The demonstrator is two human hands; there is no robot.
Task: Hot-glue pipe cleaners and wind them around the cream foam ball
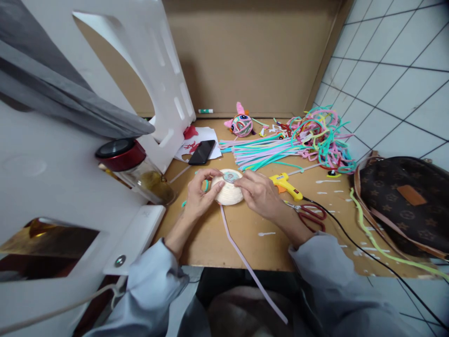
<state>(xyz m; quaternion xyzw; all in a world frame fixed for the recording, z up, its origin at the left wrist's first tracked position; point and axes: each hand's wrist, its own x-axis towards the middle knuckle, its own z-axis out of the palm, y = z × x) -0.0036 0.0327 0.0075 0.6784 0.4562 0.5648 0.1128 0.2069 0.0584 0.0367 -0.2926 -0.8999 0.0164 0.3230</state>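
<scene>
A round cream-coloured piece (229, 193) with a small picture on its top is between my hands over the middle of the table. My left hand (201, 192) holds its left edge, thumb on top. The fingers of my right hand (257, 192) are pinched together at the upper right of the piece, beside the picture; whether they grip a small part there is hidden. A long pale pink strip (242, 255) hangs from under the piece towards my lap. Teal bits (206, 186) show beside my left fingers.
Right of my hands lie a yellow glue gun (289, 187) with a black cable and red-handled scissors (310, 216). Behind are pipe cleaners (266, 150), a pink figure (241, 124) and a phone (202, 152). A glass jar (149, 182) stands left; a brown bag (407, 201) sits right.
</scene>
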